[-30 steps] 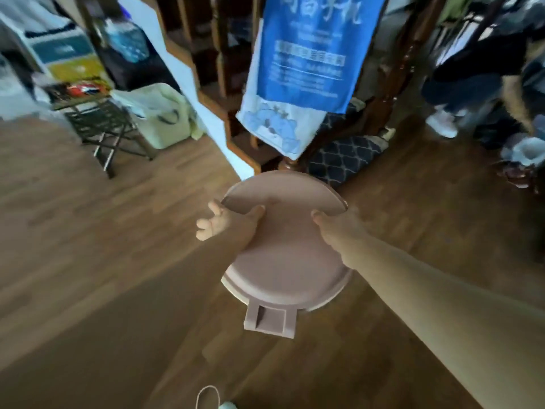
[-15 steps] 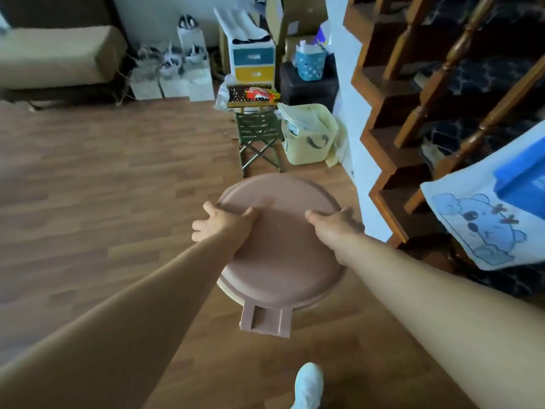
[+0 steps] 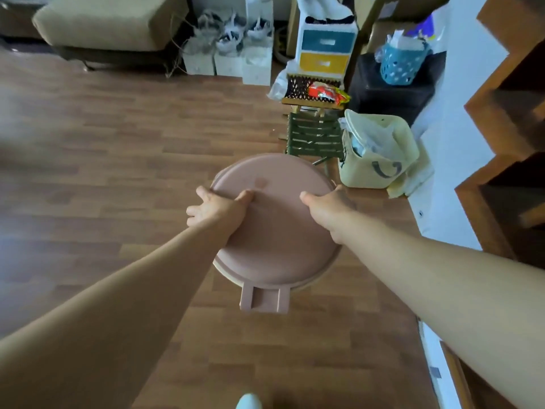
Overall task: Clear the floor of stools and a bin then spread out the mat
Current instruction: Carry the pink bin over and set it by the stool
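I hold a round pink pedal bin above the wooden floor, seen from above, its lid closed and its pedal pointing toward me. My left hand grips the lid's left rim, thumb on top. On the right rim sits my right hand, thumb on the lid and fingers down the side. A green folding stool stands just beyond the bin. Behind it a second wooden stool carries a snack packet. No mat is in view.
A cream bin with a plastic liner stands right of the green stool by the white wall. A dark stool with a blue basket, a small drawer unit, paper bags and a sofa line the back. Wooden stairs rise at right.
My view has swung left from the staircase and blue hanging cloth to the room's back wall. The pink bin has travelled with both hands toward the green stool and cream bin.
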Motion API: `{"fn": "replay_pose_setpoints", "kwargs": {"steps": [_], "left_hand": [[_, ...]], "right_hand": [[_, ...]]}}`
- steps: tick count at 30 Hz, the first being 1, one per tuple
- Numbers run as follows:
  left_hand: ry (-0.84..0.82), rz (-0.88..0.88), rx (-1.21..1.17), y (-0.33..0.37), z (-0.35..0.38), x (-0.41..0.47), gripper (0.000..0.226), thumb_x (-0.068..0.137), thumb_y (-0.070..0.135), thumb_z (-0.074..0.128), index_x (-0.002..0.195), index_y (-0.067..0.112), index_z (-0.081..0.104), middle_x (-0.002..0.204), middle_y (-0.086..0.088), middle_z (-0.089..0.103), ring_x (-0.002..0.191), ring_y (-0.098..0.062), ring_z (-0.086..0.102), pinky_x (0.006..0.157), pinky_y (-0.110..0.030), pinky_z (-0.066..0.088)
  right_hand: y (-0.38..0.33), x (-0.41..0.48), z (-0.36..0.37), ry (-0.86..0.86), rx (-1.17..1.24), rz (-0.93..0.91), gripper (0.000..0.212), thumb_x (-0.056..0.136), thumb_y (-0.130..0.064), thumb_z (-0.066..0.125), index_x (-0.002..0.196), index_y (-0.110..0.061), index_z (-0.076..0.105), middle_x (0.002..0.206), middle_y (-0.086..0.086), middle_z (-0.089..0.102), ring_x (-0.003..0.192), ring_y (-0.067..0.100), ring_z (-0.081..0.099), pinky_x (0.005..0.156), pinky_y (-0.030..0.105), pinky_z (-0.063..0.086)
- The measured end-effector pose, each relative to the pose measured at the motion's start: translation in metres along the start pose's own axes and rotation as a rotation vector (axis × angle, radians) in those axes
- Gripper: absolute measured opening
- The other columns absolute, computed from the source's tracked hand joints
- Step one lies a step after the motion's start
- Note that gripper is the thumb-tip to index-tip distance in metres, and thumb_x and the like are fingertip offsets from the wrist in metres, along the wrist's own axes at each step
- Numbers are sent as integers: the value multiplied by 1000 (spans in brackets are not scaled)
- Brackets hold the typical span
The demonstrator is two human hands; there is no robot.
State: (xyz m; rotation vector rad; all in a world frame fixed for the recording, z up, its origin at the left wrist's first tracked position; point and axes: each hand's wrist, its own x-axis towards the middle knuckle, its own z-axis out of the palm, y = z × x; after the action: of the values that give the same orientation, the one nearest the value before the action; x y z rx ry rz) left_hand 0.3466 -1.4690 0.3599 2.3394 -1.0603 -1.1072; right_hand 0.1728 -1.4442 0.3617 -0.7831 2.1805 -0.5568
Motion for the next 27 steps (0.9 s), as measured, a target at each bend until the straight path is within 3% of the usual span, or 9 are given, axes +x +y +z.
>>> {"fn": "replay_pose_setpoints", "kwargs": {"steps": [6, 12, 21, 27], "left_hand": [[10, -45, -3, 44, 20, 105, 91, 65, 66, 64, 135, 24, 23, 131, -20, 33, 118, -44, 41, 101, -54, 36], [12, -84, 33, 73, 54, 228, 86, 68, 65, 62, 132, 22, 25, 130, -20, 35, 119, -42, 41, 100, -51, 37], [5, -59, 33, 85, 135, 410, 80, 73, 53, 67, 128, 16, 22, 129, -22, 40, 119, -41, 42, 103, -47, 35], [4, -31, 6, 90, 199, 512, 76, 76, 48, 67, 126, 12, 24, 131, -20, 41, 119, -40, 44, 104, -46, 34]], "right_hand": [[-64, 99, 51, -25, -35, -12, 87, 78, -54, 57, 147, -21, 16, 149, 13, 27, 135, 35, 28, 109, 45, 29], [-109, 201, 120, -67, 3, 38, 81, 78, -51, 60, 144, -21, 23, 145, 11, 30, 132, 33, 33, 105, 43, 35], [-138, 370, 232, -110, -75, 95, 81, 81, -51, 58, 146, -23, 19, 146, 12, 27, 133, 35, 31, 106, 44, 30], [-144, 474, 289, -138, -139, 66, 81, 84, -51, 55, 149, -26, 12, 149, 10, 25, 132, 35, 32, 107, 49, 35]]}}
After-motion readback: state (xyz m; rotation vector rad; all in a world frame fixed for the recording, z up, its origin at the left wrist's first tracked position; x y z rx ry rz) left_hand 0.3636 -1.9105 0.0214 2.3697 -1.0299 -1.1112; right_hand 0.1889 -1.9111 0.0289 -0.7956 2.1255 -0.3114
